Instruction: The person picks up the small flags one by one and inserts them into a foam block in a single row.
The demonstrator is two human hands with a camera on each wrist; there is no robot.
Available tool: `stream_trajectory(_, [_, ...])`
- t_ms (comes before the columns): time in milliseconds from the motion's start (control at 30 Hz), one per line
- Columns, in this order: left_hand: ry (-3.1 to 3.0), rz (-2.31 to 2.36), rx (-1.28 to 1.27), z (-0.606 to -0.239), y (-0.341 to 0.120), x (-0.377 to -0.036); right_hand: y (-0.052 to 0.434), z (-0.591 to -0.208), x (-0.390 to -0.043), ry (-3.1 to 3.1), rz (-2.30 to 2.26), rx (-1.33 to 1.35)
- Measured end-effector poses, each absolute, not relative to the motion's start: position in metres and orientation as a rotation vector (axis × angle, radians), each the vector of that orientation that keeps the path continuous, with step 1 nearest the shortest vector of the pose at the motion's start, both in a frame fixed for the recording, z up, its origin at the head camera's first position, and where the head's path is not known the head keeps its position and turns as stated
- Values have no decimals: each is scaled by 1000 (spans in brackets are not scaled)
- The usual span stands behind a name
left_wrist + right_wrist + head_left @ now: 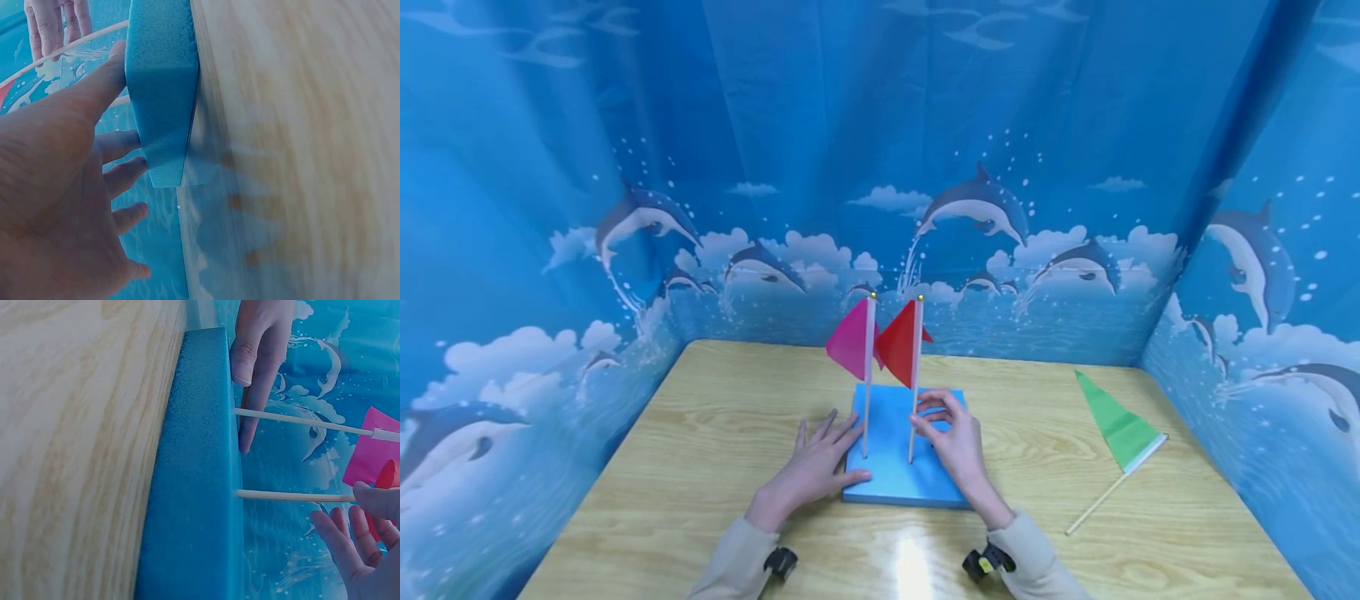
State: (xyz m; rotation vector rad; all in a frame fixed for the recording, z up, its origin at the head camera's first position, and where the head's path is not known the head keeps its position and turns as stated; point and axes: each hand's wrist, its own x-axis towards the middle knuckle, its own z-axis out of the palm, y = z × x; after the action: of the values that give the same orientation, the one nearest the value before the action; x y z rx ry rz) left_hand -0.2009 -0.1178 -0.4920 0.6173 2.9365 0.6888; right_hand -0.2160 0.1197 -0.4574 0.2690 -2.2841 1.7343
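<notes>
Head-camera view: a person seated at a pale wood-grain table [700,433], hemmed in by a blue dolphin-print curtain [775,125], works at a square blue foam block [891,475] holding two upright paper flags on thin wooden sticks. The left hand [816,467] lies flat with fingers spread and straight, its fingertips pressing the block's left edge and its thumb against the near side, gripping nothing. The right hand [951,442] curls its fingertips and thumb around the stick of the red triangular flag [901,342], pinching it partway up while the foot of the stick sits in the foam. A magenta triangular flag [852,343] stands just beside it to the left, planted in the same block. A green triangular flag [1122,433] lies flat on the table well to the right, untouched. The risks appear to be a slender stick bending or snapping under sideways force, the foam tearing, or the block sliding if the steadying hand slackens, toppling the neighbouring flag.
</notes>
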Motion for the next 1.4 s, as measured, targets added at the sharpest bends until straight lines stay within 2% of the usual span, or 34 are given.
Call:
stream_trajectory(367, [2926, 703, 633, -491, -119, -200, 167, -449, -216, -2206, 1766, 193])
stream_trajectory(867, [2916, 703, 633, -492, -119, -202, 295, -443, -206, -2143, 1599, -191])
stream_trajectory(1100, [2926, 691, 619, -492, -119, -201, 346, -457, -191, -2546, 1276, -420])
stream_trajectory(1400, [2934, 667, 595, -493, -117, -203, 387, -471, -186, -3051, 813, -323])
